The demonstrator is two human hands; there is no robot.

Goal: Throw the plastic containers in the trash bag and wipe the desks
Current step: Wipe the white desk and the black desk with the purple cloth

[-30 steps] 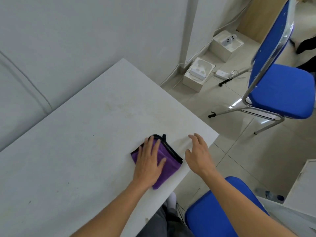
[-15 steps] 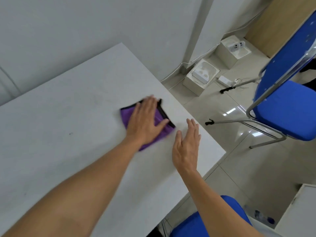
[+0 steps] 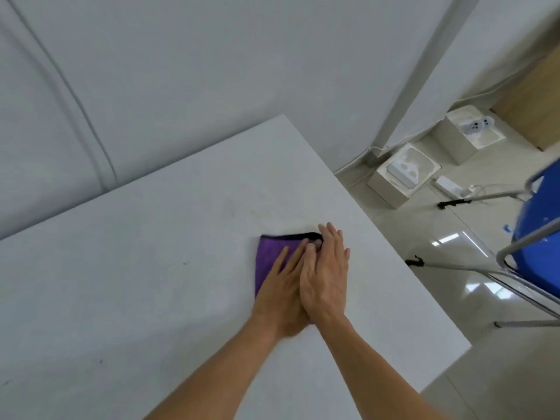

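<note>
The left hand [image 3: 281,286] and right hand [image 3: 327,277], fingers straight, press the purple cloth [image 3: 268,256] near the bench's [image 3: 151,268] right edge. Overshooting could drop it.

Office, white desk [image 3: 151,268], blue chair [image 3: 542,237]

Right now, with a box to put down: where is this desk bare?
Bare: the desk between the wall and the purple cloth, and its whole left side. A narrower strip lies between the right hand and the desk's right edge. Crowded only where it overlaps the left hand on the cloth.
</note>
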